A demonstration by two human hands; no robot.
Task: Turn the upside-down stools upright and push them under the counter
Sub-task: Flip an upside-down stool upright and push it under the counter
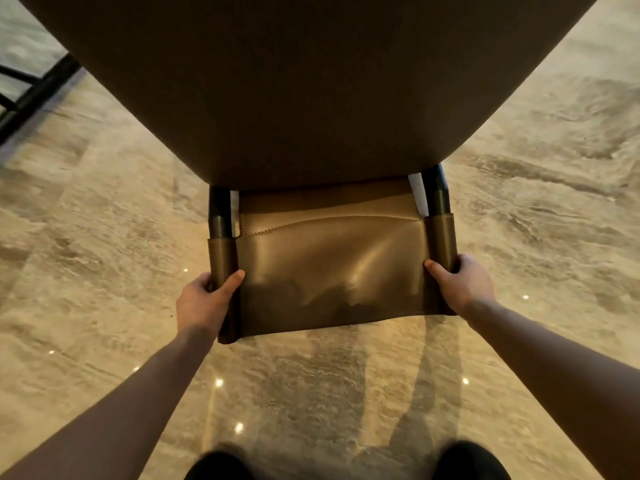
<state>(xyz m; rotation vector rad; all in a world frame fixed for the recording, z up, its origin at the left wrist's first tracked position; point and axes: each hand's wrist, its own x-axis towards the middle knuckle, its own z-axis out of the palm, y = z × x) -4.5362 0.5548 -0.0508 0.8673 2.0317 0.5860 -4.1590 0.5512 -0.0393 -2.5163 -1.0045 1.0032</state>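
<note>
A brown leather stool (329,268) hangs upside down in front of me, lifted off the floor. Its seat underside fills the top of the view and its backrest panel points down toward me. My left hand (204,299) grips the backrest's left sleeve, thumb across the front. On the other side, my right hand (460,282) grips the right sleeve the same way. Two black metal posts (220,216) join backrest and seat. The stool's legs are out of view.
Glossy beige marble floor (104,306) lies all around, with small light reflections. A black metal frame (31,95), perhaps another stool's legs, shows at the upper left. The dark toes of my shoes (221,465) are at the bottom edge.
</note>
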